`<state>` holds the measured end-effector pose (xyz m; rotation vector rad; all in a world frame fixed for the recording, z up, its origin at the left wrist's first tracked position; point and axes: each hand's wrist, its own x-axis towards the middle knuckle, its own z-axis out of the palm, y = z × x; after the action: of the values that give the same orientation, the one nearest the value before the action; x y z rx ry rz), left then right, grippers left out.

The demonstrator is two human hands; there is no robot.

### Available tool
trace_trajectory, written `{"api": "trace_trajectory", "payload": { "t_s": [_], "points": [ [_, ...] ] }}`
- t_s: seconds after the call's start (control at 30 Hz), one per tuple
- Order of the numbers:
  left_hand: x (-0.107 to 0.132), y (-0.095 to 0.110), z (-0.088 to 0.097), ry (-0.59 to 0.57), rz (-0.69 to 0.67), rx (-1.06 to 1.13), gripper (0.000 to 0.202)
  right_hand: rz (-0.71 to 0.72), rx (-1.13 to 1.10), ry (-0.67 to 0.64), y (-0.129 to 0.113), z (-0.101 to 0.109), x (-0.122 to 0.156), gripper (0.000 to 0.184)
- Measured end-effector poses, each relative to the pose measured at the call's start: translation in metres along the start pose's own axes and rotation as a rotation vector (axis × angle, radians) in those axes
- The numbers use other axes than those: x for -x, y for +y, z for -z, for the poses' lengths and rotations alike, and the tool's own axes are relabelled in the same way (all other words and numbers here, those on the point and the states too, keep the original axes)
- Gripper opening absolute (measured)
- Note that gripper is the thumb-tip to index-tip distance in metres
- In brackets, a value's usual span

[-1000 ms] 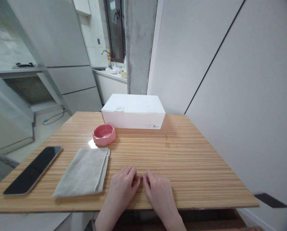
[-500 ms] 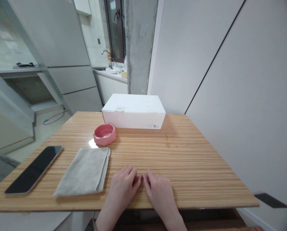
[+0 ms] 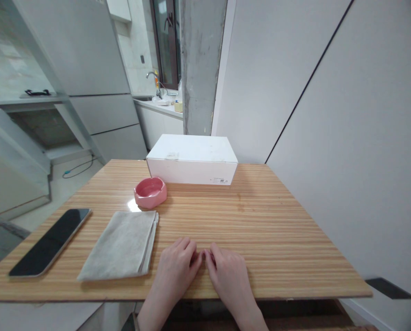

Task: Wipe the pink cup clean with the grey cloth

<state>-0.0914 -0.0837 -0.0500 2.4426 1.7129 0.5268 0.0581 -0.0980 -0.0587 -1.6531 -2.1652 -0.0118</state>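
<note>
The left hand (image 3: 176, 265) and right hand (image 3: 228, 271) rest on the worktop (image 3: 260, 230), grip released, holding nothing; the folded grey cloth (image 3: 117, 246) just beside them, pink dish (image 3: 150, 192), smartphone (image 3: 49, 242) and white cardboard box (image 3: 191, 160) sit untouched.

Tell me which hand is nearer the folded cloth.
Left. The left hand rests just beside the folded cloth, not touching it; the right hand lies farther off, past the left hand.

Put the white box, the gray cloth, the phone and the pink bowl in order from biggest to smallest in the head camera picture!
1. White cardboard box and folded gray cloth: they look alike, and the cloth is nearer, so I can't rank them.
2. Phone
3. Pink bowl
</note>
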Motion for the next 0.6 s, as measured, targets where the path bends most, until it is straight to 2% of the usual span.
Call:
{"api": "trace_trajectory", "payload": {
  "t_s": [0.6],
  "points": [
    [0.0000, -0.0001, 0.0018, 0.030, -0.015, -0.004, 0.019, 0.013, 0.008, 0.021, -0.0008, 0.0007, 0.0004, 0.030]
  ]
}}
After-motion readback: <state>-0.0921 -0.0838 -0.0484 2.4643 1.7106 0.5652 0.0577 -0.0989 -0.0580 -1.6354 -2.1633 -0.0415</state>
